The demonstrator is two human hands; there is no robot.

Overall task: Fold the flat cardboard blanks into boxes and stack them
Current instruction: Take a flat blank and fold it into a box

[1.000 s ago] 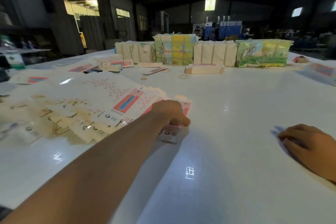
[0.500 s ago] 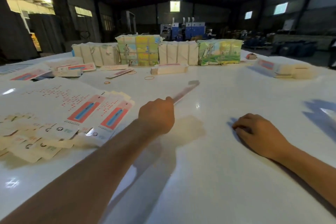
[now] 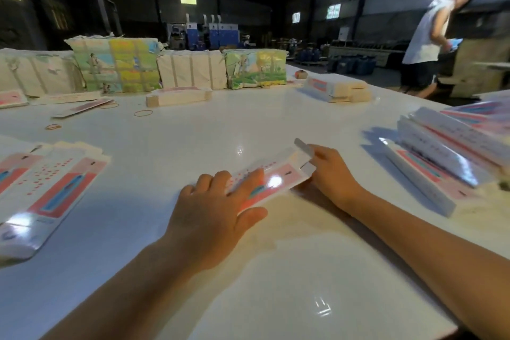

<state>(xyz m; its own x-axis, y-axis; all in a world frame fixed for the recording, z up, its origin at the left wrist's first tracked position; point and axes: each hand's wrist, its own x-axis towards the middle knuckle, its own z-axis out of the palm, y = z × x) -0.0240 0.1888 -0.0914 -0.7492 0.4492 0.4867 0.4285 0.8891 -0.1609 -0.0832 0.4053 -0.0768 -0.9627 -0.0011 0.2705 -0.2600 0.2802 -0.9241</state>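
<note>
Now the blank [image 3: 271, 179] lies flat — left hand [image 3: 212, 210] pressing, right hand [image 3: 331, 174] pinching its flap.

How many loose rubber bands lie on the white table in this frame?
3 that show: one rubber band ahead of the centre stack, one far left, one beside a flat blank. More may be hidden.

Left hand [image 3: 212, 212] flat on pink cardboard blank [image 3: 271, 178] on white table [image 3: 193, 146]; right hand [image 3: 331, 174] gripping blank's end flap [image 3: 303, 148].
</note>
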